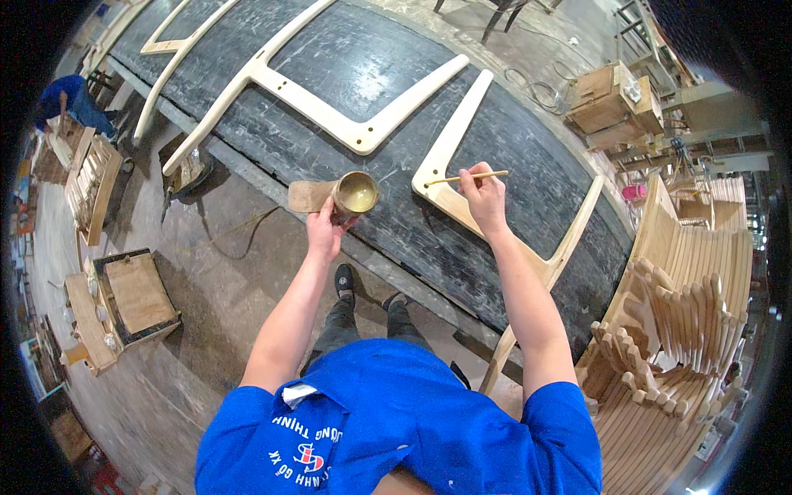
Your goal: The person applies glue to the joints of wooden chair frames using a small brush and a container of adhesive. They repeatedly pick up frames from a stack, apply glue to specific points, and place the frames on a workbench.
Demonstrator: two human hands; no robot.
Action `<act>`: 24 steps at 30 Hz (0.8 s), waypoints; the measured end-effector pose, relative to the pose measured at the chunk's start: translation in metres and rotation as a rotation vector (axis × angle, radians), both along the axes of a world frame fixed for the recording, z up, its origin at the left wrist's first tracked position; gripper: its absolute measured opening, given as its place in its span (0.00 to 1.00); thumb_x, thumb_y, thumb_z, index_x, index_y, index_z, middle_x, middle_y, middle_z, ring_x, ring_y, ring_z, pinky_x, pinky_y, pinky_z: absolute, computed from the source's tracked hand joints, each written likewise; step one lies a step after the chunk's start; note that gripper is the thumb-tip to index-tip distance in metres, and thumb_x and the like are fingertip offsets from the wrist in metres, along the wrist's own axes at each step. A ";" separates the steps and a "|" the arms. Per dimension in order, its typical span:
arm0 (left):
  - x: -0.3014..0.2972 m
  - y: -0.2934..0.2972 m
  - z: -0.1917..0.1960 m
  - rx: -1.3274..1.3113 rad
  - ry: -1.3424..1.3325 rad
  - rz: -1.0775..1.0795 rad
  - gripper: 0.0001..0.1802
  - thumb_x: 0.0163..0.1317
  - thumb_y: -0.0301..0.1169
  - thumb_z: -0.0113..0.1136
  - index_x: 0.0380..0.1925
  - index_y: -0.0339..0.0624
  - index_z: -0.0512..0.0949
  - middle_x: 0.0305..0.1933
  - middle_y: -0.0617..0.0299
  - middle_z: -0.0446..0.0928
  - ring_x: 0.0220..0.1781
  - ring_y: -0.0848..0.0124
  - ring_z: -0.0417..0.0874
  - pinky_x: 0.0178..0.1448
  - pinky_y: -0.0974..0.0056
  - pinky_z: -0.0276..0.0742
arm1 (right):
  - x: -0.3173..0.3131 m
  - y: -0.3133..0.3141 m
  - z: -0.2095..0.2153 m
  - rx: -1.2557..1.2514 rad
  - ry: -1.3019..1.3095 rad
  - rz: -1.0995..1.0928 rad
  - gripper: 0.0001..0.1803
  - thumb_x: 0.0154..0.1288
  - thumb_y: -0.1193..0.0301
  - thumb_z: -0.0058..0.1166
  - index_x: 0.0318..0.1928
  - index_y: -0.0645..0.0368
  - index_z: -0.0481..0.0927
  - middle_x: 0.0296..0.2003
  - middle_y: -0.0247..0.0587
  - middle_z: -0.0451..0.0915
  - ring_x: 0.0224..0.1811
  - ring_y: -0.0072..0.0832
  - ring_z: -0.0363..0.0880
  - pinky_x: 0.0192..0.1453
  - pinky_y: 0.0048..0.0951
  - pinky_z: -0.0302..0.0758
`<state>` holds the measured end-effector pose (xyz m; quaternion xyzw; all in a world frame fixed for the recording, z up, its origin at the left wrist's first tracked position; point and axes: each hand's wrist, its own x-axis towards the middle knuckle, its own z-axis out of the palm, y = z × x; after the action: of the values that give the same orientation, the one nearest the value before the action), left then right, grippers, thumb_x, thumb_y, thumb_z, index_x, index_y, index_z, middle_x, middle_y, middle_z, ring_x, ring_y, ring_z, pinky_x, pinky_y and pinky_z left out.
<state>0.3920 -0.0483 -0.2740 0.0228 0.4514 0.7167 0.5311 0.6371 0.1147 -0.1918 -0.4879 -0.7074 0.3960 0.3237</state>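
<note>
The right hand, a little right of the centre of the frame, is closed around a thin pale wooden stick; the fingers pinch it near its right end, and the long axis of the stick runs almost level, pointing to the left with its tip slightly lower. The tip of the stick lies over the corner of a pale V-shaped wooden chair part, which lies flat on the dark scratched worktable; one leg of this part points to the upper centre, the other runs to the lower right, where the right forearm covers part of it.

The left hand, just left of the centre, is wrapped from below around a small round brown cup with yellowish liquid; the cup is tilted, with its mouth turned up and toward the camera. A flat brown piece shows to the left of the cup; I cannot tell whether it joins the cup or is held separately, because the fingers hide this place.

A second, larger pale wooden frame part lies on the worktable in the upper middle; its upper end is cut off by the frame edge. On the right side a stack of curved wooden pieces is bent by the lens and hard to count; in the upper left another person in blue is small and unclear.
</note>
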 end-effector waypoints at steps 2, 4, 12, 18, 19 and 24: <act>-0.007 -0.012 0.000 -0.016 0.011 0.027 0.15 0.66 0.35 0.46 0.50 0.42 0.69 0.49 0.61 0.73 0.49 0.66 0.76 0.46 0.51 0.79 | -0.004 0.003 -0.006 0.039 -0.045 0.045 0.12 0.62 0.67 0.53 0.27 0.63 0.71 0.16 0.40 0.74 0.19 0.25 0.73 0.25 0.27 0.69; -0.011 -0.020 0.001 -0.043 0.009 0.050 0.15 0.66 0.34 0.47 0.50 0.42 0.68 0.49 0.61 0.73 0.49 0.66 0.76 0.46 0.51 0.79 | -0.006 0.006 -0.013 0.099 -0.073 0.069 0.11 0.61 0.68 0.54 0.28 0.63 0.71 0.17 0.45 0.73 0.19 0.30 0.72 0.26 0.30 0.69; -0.022 -0.041 0.003 -0.106 0.035 0.116 0.16 0.67 0.35 0.45 0.48 0.36 0.70 0.49 0.57 0.74 0.49 0.63 0.77 0.47 0.51 0.79 | -0.024 0.015 -0.012 0.087 -0.140 0.177 0.10 0.59 0.70 0.55 0.29 0.63 0.71 0.18 0.48 0.73 0.21 0.34 0.74 0.27 0.33 0.69; -0.022 -0.046 0.000 -0.104 0.030 0.123 0.16 0.67 0.36 0.46 0.49 0.39 0.69 0.50 0.59 0.74 0.49 0.64 0.77 0.48 0.50 0.78 | -0.020 0.038 0.000 0.068 -0.076 0.138 0.10 0.59 0.69 0.54 0.28 0.63 0.72 0.17 0.45 0.73 0.20 0.31 0.73 0.27 0.31 0.69; -0.022 -0.047 -0.001 -0.107 0.029 0.121 0.15 0.67 0.36 0.46 0.49 0.39 0.69 0.50 0.60 0.74 0.49 0.64 0.77 0.48 0.50 0.78 | -0.021 0.041 0.001 0.083 -0.091 0.141 0.10 0.59 0.69 0.54 0.28 0.64 0.72 0.17 0.45 0.73 0.20 0.30 0.73 0.28 0.30 0.70; -0.016 -0.046 0.002 -0.110 0.025 0.109 0.15 0.66 0.36 0.47 0.49 0.42 0.70 0.49 0.61 0.74 0.50 0.65 0.77 0.47 0.50 0.79 | -0.022 0.049 -0.015 0.094 -0.064 0.106 0.09 0.59 0.70 0.54 0.28 0.64 0.72 0.17 0.44 0.73 0.20 0.30 0.74 0.27 0.30 0.70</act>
<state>0.3762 -0.0942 -0.2716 -0.0223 0.4971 0.7184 0.4861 0.6152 0.1632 -0.2067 -0.4466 -0.7599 0.3632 0.3021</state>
